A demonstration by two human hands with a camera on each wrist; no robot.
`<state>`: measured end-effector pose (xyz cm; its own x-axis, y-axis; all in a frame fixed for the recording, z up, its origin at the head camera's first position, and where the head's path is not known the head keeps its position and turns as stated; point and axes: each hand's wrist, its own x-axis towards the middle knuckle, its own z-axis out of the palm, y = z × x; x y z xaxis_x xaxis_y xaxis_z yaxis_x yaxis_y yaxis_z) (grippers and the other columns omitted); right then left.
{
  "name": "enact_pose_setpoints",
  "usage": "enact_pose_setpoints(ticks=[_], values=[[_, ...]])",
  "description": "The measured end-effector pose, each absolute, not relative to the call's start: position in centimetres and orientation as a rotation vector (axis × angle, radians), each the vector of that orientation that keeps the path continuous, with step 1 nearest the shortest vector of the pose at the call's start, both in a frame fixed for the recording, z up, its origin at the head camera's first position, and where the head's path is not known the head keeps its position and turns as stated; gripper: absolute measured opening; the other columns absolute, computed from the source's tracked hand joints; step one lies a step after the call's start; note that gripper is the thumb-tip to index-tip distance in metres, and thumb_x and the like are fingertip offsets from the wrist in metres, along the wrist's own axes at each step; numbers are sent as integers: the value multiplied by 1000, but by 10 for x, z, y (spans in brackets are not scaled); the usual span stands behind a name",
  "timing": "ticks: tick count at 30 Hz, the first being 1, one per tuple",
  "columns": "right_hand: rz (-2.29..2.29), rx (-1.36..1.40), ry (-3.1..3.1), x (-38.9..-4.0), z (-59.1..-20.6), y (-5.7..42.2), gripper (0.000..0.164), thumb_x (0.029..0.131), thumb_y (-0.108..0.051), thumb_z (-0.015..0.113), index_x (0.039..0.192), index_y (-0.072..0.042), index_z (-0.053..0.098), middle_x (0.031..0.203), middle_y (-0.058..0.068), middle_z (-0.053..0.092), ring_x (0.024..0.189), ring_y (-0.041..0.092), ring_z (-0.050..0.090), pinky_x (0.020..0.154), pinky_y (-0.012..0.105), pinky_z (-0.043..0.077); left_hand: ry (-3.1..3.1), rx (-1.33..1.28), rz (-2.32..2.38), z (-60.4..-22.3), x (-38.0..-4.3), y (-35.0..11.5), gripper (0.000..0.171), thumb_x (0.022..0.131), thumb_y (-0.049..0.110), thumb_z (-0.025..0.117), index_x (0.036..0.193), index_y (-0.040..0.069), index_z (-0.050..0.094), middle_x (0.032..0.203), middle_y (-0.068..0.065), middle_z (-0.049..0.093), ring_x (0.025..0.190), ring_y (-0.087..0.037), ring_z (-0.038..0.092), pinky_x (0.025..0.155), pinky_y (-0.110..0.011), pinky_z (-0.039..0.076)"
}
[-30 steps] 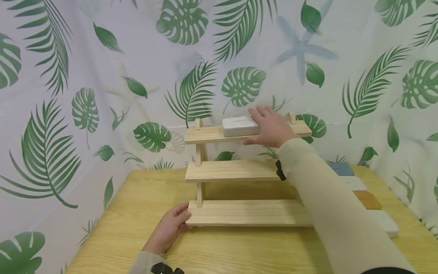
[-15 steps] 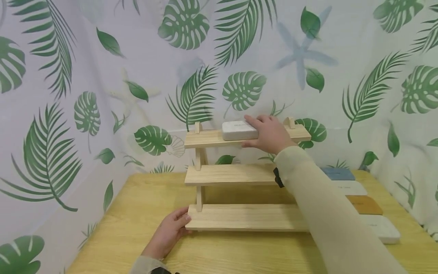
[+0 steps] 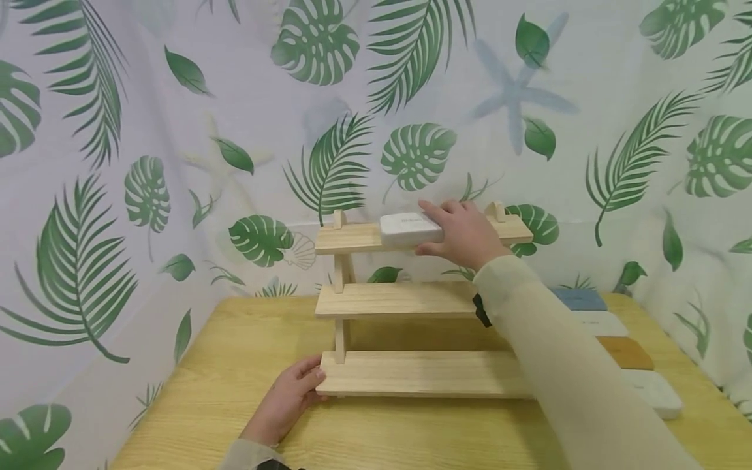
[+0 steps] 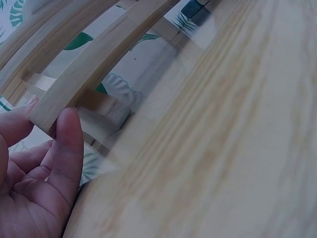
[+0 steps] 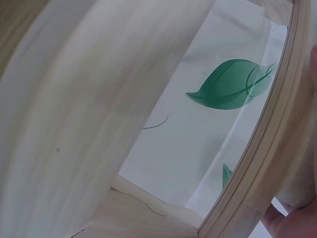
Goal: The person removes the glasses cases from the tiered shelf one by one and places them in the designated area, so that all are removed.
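Observation:
A three-tier wooden display stand [image 3: 405, 373] stands on the table. My left hand [image 3: 289, 398] pinches the left end of its bottom board; in the left wrist view the thumb and fingers [image 4: 69, 144] lie on either side of that board's corner. On the top board sits a white rounded box [image 3: 407, 230] with faint print on its lid. My right hand [image 3: 467, 235] grips the right end of this box, thumb low at the front and fingers over the top. The right wrist view shows mostly boards, with part of the right hand [image 5: 296, 224] at the lower right edge.
At the table's right side lies a row of flat boxes: a blue one [image 3: 580, 299], a white one [image 3: 600, 322], an orange-brown one [image 3: 627, 353] and another white one [image 3: 655, 393]. My right forearm partly covers them. A leaf-print cloth [image 3: 235, 117] hangs behind the table [image 3: 194, 405].
My right hand has closed more around the box's right end. The box has shifted slightly towards the top board's front edge. The left hand keeps its place on the bottom board.

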<state>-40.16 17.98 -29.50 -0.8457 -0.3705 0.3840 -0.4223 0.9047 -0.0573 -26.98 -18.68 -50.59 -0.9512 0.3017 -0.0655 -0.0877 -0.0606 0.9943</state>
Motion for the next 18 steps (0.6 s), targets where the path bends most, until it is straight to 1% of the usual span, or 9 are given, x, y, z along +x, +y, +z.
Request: enact_pose_setpoints(ticks=[4,9,13,18], values=[[171,599,-2705,-395,-294,179,99,78,-74,70,159,-27,37,139,15,52,122,40,46,101,56,42,1971,227,2083,-506,-268,-190,64,106,25,57,153,-9,31,148,-29,44,116,-27,60,88,-36,54],[119,610,-2728,-387,-293,180,101,76,-78,68,159,-28,37,131,14,53,114,37,46,95,53,45,1961,228,2082,-506,-266,-189,64,106,25,56,153,-10,31,147,-29,44,117,-27,61,89,-36,54],[47,616,-2719,-380,-291,183,101,76,-79,68,159,-30,37,123,14,53,110,36,46,91,51,47,1944,236,2091,-507,-267,-187,64,106,25,56,154,-9,30,148,-29,43,118,-28,60,89,-36,53],[30,639,-2705,-375,-291,188,100,75,-78,70,157,-28,41,118,15,54,104,35,48,83,49,48,1956,249,2067,-507,-268,-187,64,107,26,55,155,-7,28,149,-30,42,119,-29,60,90,-37,54]])
